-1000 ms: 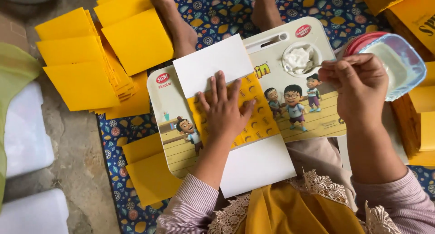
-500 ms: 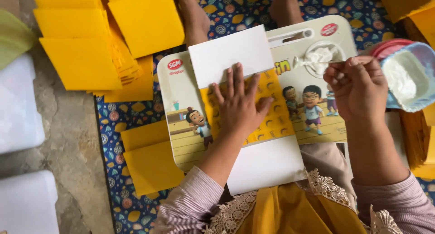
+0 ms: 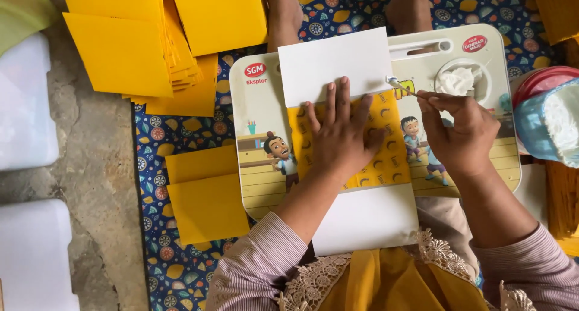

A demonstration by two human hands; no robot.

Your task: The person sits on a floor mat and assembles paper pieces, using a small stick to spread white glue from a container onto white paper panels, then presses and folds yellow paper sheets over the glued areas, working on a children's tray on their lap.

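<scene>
The left hand (image 3: 341,136) lies spread flat on the yellow-and-white envelope (image 3: 350,148) atop the cartoon lap board (image 3: 259,166), while the right hand (image 3: 461,136) pinches a thin glue stick (image 3: 403,88) at its flap edge.

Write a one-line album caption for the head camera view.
Left hand presses a yellow-and-white paper sheet on a cartoon lap tray; right hand touches a thin stick to its edge.

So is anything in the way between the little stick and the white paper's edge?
Nothing visible is. The right hand holds the thin stick, and its tip already sits at the right edge of the white paper flap. The left hand presses flat on the yellow sheet below, off to the side.
</scene>
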